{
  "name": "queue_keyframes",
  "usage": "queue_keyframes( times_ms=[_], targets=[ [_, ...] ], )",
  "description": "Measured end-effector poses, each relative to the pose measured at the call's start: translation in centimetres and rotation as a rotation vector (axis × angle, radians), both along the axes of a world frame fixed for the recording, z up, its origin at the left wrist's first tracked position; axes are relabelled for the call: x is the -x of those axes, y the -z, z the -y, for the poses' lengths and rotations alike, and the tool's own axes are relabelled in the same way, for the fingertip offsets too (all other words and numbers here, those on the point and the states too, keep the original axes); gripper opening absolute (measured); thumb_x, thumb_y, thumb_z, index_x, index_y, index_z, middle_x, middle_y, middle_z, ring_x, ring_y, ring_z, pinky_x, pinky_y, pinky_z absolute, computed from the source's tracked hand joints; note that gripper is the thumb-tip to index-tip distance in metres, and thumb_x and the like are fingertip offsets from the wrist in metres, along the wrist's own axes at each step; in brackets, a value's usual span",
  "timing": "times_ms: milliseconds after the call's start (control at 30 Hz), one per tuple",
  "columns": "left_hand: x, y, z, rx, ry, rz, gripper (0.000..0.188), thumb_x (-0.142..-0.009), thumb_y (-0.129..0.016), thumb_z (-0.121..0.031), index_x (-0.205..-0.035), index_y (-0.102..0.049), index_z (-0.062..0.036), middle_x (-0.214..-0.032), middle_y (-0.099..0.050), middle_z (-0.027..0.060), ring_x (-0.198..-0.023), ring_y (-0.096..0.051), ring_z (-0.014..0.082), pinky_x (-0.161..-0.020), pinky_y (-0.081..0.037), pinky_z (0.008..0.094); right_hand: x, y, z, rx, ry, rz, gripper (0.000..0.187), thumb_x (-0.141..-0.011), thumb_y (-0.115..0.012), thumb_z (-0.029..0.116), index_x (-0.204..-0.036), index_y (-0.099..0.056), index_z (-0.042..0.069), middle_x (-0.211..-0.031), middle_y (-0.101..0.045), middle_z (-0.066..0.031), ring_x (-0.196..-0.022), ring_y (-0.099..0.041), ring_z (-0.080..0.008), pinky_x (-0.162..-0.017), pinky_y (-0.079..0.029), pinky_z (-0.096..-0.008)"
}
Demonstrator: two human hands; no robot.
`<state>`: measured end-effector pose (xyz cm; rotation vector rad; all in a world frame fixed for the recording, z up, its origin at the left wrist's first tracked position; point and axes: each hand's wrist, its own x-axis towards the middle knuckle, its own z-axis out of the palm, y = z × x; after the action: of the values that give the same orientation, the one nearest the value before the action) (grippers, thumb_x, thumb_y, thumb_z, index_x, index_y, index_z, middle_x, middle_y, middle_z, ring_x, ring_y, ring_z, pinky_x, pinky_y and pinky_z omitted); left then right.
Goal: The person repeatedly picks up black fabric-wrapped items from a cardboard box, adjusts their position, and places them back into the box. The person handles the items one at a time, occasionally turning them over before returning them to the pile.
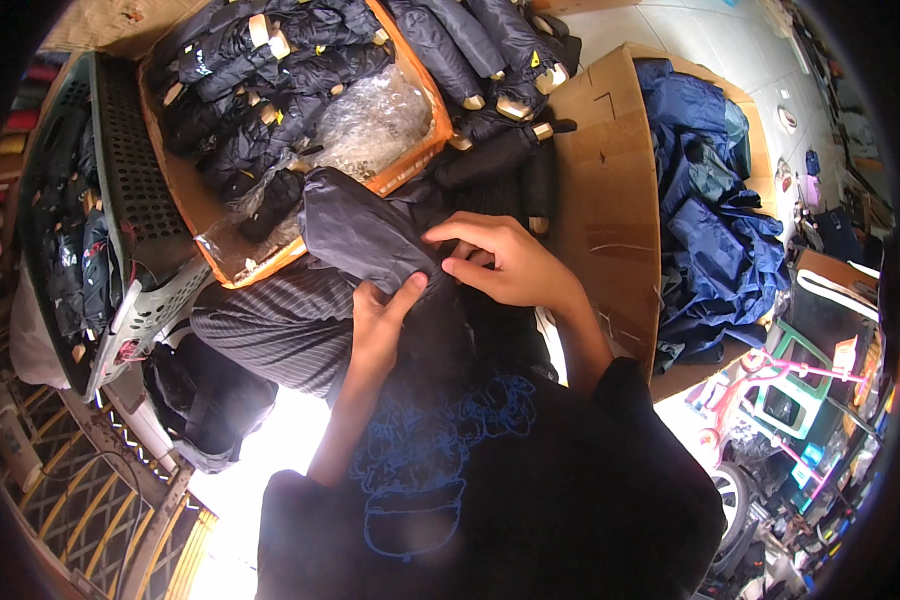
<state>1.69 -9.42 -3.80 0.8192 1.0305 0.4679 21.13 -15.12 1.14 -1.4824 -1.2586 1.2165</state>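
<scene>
A dark, shiny piece of folded nylon cloth [362, 228] lies across my lap, its far end near the orange-edged box. My left hand [378, 325] is closed on its near edge, thumb on top and the other fingers hidden under the cloth. From the right, my right hand [505, 262] pinches the same cloth with bent fingers, its thumb tip close to the left thumb. What is inside the cloth, if anything, cannot be seen.
Ahead stands an orange-edged box [410, 165] of black rolled bundles with pale ends and clear plastic. More rolled bundles [490, 155] lie beside it. A grey perforated crate [160, 200] stands left; a cardboard box [600, 200] with blue nylon cloth [715, 260] stands right.
</scene>
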Motion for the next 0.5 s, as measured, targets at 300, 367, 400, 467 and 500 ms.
queue_keyframes(
  times_ms=[300,367,400,467,500],
  targets=[
    [0.5,-0.8,-0.2,0.011,0.062,0.139,0.035,-0.088,-0.068,-0.016,-0.113,-0.057,0.0059,-0.105,-0.064,0.0106,-0.096,-0.060,0.0151,-0.087,-0.046,0.0298,0.6,1.5,-0.2,-0.021,0.064,-0.135,0.036,-0.081,-0.066,-0.007,-0.115,-0.060,0.001,-0.108,-0.056,-0.0053,-0.082,-0.062,-0.0098,-0.062,-0.051,-0.0199],
    [0.5,-0.6,-0.3,0.002,0.071,0.139,0.037,-0.089,-0.067,-0.017,-0.117,-0.056,0.0047,-0.107,-0.064,0.0100,-0.099,-0.059,0.0157,-0.090,-0.044,0.0303,1.2,1.5,-0.2,-0.069,0.101,-0.063,0.031,-0.081,-0.066,-0.005,-0.111,-0.062,0.002,-0.105,-0.056,-0.0059,-0.082,-0.060,-0.0097,-0.061,-0.049,-0.0205],
    [0.4,-0.5,-0.4,0.013,0.051,0.143,0.038,-0.089,-0.067,-0.018,-0.118,-0.055,0.0047,-0.108,-0.064,0.0103,-0.100,-0.059,0.0159,-0.091,-0.044,0.0303,1.7,1.6,-0.2,-0.107,0.128,-0.040,0.028,-0.081,-0.067,-0.004,-0.108,-0.064,0.003,-0.104,-0.056,-0.0065,-0.081,-0.060,-0.0100,-0.061,-0.049,-0.0211],
    [0.3,-0.2,-0.4,0.035,0.011,0.151,0.040,-0.090,-0.067,-0.020,-0.118,-0.054,0.0049,-0.110,-0.063,0.0110,-0.102,-0.058,0.0163,-0.092,-0.043,0.0302,2.1,2.0,-0.3,-0.206,0.148,0.071,0.021,-0.082,-0.067,-0.002,-0.102,-0.065,0.004,-0.101,-0.056,-0.0073,-0.079,-0.059,-0.0111,-0.061,-0.048,-0.0226],
    [0.3,-0.3,-0.3,0.041,0.005,0.136,0.041,-0.090,-0.066,-0.021,-0.119,-0.054,0.0048,-0.111,-0.062,0.0114,-0.103,-0.057,0.0165,-0.092,-0.043,0.0303,2.2,2.3,-0.4,-0.268,0.139,0.157,0.017,-0.082,-0.067,-0.001,-0.098,-0.066,0.004,-0.098,-0.056,-0.0077,-0.078,-0.058,-0.0119,-0.061,-0.047,-0.0234]
  ],
)
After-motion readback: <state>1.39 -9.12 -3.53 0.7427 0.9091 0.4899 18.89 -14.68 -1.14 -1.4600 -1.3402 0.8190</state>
